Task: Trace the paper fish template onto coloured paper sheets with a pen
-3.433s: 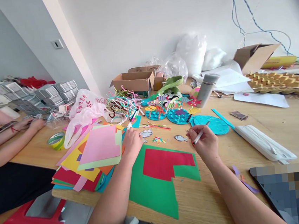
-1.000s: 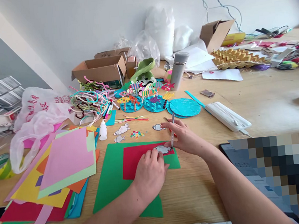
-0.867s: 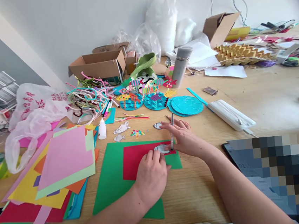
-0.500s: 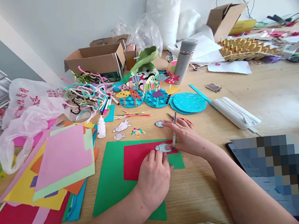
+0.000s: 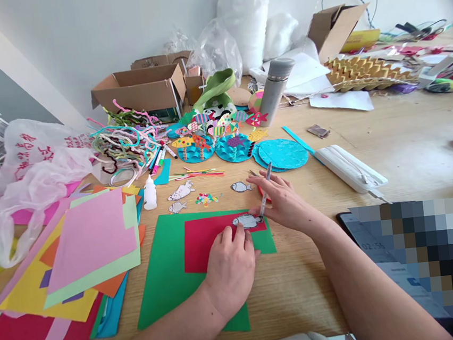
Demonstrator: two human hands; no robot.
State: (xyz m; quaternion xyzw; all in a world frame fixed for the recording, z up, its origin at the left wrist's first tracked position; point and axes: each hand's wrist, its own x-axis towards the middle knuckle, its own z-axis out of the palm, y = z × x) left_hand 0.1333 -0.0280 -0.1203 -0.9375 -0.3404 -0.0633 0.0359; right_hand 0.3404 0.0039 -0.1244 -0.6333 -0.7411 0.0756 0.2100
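Under the fingertips of my left hand [image 5: 232,260] lies a grey paper fish cutout [image 5: 246,221], pressed against a sheet of red paper [image 5: 195,242]. The fingers of that hand are bent a little and slightly apart. My right hand [image 5: 287,199] grips a slim pen [image 5: 267,185], whose lower end meets the tail end of the cutout. Beneath the red sheet is a larger green sheet [image 5: 161,283]. Another fish cutout [image 5: 240,187] rests on the table just beyond. Scissors with red handles [image 5: 264,193] are partly hidden behind my right hand.
Stacked coloured paper [image 5: 89,242] and a white glue bottle [image 5: 149,192] are at the left. Pipe cleaners [image 5: 127,142], fish decorations on blue discs [image 5: 234,148] and a grey flask [image 5: 278,93] stand behind. A white power strip [image 5: 350,169] and a tablet [image 5: 374,262] are at the right.
My right hand has drawn slightly away from the fish cutout, with the pen now at its tail. My left fingers have spread a little. The whole view has shifted slightly.
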